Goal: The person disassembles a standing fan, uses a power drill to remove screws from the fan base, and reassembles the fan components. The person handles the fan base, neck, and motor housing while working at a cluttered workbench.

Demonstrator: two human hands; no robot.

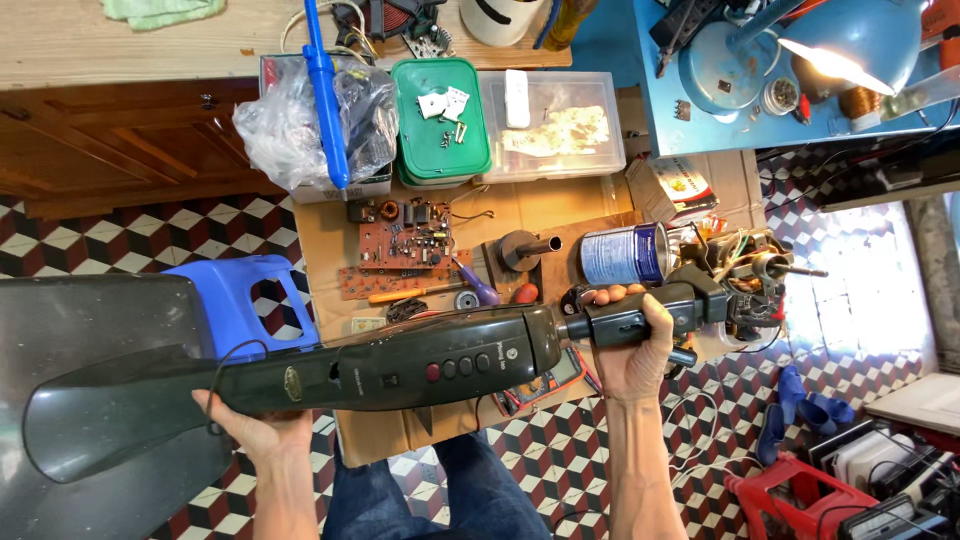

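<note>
The person holds a long fan stand (400,368) of dark green, shiny plastic, lying almost level across the view above the lap. Its middle part is a rounded column with a row of small round buttons, one of them red. To the left it widens into a flat, smooth base plate (110,410) with a curved edge. To the right it narrows to a black, boxy neck joint (640,318), and past this sits the bare fan motor (745,285), with metal parts, coloured wires and a thin shaft that points right.

The left hand (258,430) is under the column near the base, palm up and half open, and the plastic rests on the fingers. The right hand (632,345) is closed firmly around the black neck, fingers wrapped over the top.

Below, a brown cardboard sheet (330,240) lies on the chequered tile floor. On it are a brown circuit board (405,240), a blue and silver tin can (625,255) lying on its side, a green plastic box (440,135) and a clear box (550,125). A blue plastic stool (245,300) stands just behind the column
</note>
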